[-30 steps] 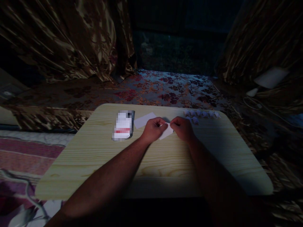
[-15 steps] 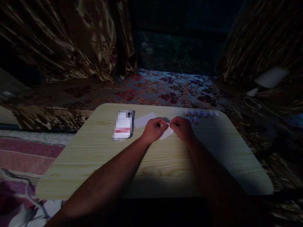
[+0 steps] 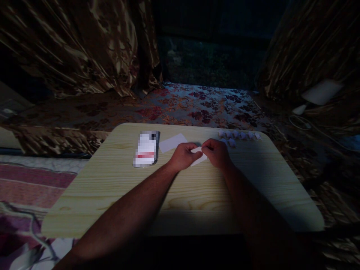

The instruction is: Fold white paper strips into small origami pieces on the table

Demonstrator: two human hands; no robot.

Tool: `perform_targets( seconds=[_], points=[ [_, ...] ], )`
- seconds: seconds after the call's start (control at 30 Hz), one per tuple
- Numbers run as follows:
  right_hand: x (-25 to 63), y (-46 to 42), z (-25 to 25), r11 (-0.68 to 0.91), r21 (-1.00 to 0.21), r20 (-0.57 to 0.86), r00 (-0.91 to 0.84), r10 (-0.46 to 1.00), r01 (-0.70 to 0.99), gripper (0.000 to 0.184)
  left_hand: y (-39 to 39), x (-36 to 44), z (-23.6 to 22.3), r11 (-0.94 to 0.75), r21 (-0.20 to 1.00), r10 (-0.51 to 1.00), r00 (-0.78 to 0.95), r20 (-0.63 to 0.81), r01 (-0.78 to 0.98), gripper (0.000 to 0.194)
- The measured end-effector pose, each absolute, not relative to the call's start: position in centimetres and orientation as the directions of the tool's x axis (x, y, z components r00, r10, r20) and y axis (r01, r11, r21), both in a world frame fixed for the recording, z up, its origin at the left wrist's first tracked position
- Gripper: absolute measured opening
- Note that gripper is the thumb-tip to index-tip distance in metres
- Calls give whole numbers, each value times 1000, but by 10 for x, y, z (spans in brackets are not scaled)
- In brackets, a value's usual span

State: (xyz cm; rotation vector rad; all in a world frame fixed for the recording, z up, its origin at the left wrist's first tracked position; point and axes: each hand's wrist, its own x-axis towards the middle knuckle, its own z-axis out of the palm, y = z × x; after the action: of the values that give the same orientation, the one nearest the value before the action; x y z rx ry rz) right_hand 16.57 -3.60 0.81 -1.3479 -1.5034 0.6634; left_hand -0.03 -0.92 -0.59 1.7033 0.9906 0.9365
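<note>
Over the middle of the wooden table (image 3: 112, 195), a small piece of white paper (image 3: 199, 159) is held between both hands. My left hand (image 3: 185, 155) is closed, its thumb pressing on the paper's left part. My right hand (image 3: 216, 153) pinches the paper's upper right edge, close to the left thumb. The fingers hide part of the paper, so its folds do not show clearly. A flat white sheet of paper (image 3: 172, 143) lies just behind the left hand. Beyond the right hand sit several small folded paper pieces (image 3: 236, 135) in two rows.
A blurred-out phone-like object (image 3: 145, 149) lies on the table's left part. Behind the table is a ledge with a flowered cloth (image 3: 202, 105), flanked by curtains (image 3: 107, 48). A white lamp (image 3: 322, 92) stands at the right. A pale cable (image 3: 32, 225) runs at the lower left.
My left hand has shifted slightly down and its thumb now lies further across the paper. The right hand keeps its pinch. The things on the table stay put.
</note>
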Motion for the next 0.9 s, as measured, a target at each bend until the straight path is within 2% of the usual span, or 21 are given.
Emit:
perform_targets(
  seconds=[0.33, 0.9],
  points=[
    [163, -38, 12, 242, -858, 303, 66, 951, 454, 6, -10, 0, -5, -248, 949, 887, 440, 142, 193, 27],
    [172, -31, 5, 192, -915, 253, 132, 958, 355, 12, -9, -1, 4, -91, 985, 953, 299, 42, 150, 27]
  ],
)
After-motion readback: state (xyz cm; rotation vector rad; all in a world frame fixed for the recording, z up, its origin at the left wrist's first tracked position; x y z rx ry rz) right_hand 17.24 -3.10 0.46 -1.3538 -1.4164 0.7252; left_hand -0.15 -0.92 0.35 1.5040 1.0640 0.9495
